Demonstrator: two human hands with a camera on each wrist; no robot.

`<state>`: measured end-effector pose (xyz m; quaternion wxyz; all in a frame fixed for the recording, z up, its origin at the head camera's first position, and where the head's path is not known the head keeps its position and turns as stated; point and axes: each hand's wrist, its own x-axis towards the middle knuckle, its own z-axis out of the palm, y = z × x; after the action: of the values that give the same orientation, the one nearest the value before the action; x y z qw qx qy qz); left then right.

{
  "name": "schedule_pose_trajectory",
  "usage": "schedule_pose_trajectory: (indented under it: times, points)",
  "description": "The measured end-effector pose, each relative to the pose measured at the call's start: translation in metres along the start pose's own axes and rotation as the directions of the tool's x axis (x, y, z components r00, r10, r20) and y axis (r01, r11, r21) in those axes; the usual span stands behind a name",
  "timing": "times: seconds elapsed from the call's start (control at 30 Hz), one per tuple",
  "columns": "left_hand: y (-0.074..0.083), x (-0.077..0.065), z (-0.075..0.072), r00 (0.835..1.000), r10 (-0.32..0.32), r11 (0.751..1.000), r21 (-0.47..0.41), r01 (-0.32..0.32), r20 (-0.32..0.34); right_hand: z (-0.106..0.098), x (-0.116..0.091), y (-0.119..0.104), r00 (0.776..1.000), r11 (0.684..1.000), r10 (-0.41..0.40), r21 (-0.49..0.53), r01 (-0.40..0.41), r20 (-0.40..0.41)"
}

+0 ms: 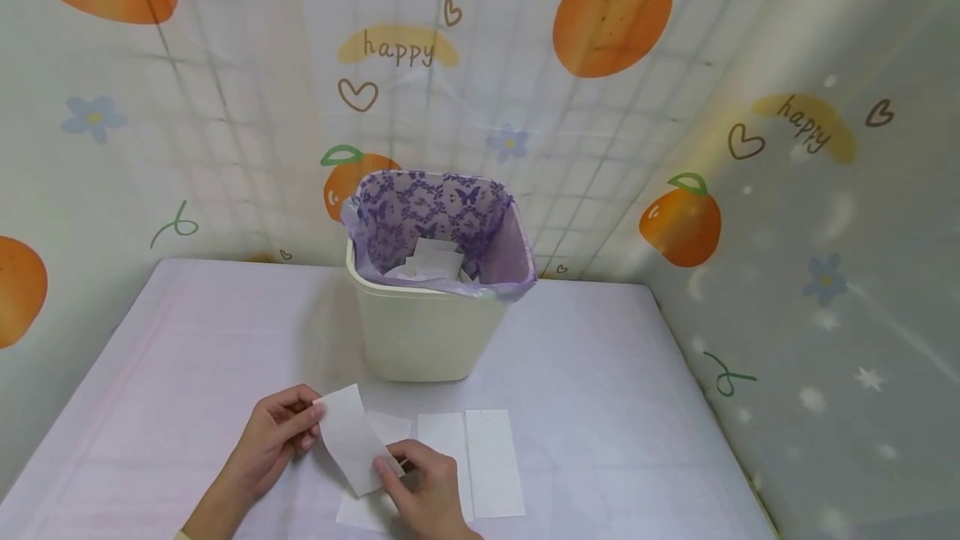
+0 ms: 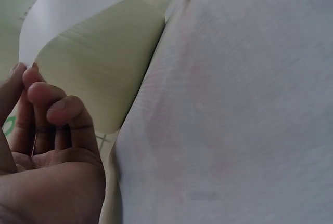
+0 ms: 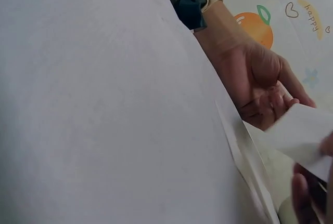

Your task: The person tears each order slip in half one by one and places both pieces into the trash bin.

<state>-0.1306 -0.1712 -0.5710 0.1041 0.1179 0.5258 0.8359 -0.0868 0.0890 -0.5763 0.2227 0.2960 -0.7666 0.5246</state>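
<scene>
A white rectangular slip of paper [image 1: 351,438] is held up between both hands, bowed slightly along its length. My left hand [image 1: 276,438] pinches its upper left corner between thumb and forefinger, the other fingers curled below. At the lower right end, my right hand [image 1: 426,486] pinches the slip with thumb and fingers. The left wrist view shows the paper [image 2: 78,5] curving away from the left fingertips. Beneath and beside the hands, more white paper slips [image 1: 495,463] lie on the table, partly covered by the right hand and the held slip.
Behind the hands stands a cream waste bin [image 1: 431,336], lined with a purple patterned bag [image 1: 495,261] and holding several white papers [image 1: 437,258]. A pale cloth covers the table [image 1: 600,390]. Printed curtains [image 1: 495,90] enclose its back and sides.
</scene>
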Motion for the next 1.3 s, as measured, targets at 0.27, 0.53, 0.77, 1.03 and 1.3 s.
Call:
schedule_pose_trajectory:
  times: [0.27, 0.53, 0.77, 1.03, 1.3]
  points:
    - [-0.007, -0.004, -0.002, 0.987, 0.086, 0.97, 0.215, -0.114, 0.136, -0.005, 0.004, -0.004, 0.973, 0.996, 0.064, -0.048, -0.076, -0.222]
    - [-0.008, -0.008, 0.002, 0.993, 0.02, 0.875, 0.479, -0.075, 0.119, -0.009, 0.004, -0.004, 0.946, 0.982, 0.172, -0.033, -0.188, -0.277]
    - [-0.014, -0.006, 0.01, 0.985, -0.002, 0.761, 0.64, -0.111, 0.173, -0.02, 0.003, -0.004, 0.919, 0.951, 0.299, -0.004, -0.31, -0.256]
    - [-0.016, -0.013, 0.017, 0.986, -0.007, 0.727, 0.677, -0.111, 0.169, -0.029, 0.002, -0.005, 0.902, 0.919, 0.392, 0.024, -0.394, -0.183]
    - [-0.003, -0.005, 0.026, 0.995, -0.03, 0.649, 0.759, -0.054, 0.096, -0.033, 0.009, 0.0, 0.918, 0.92, 0.392, 0.032, -0.391, -0.065]
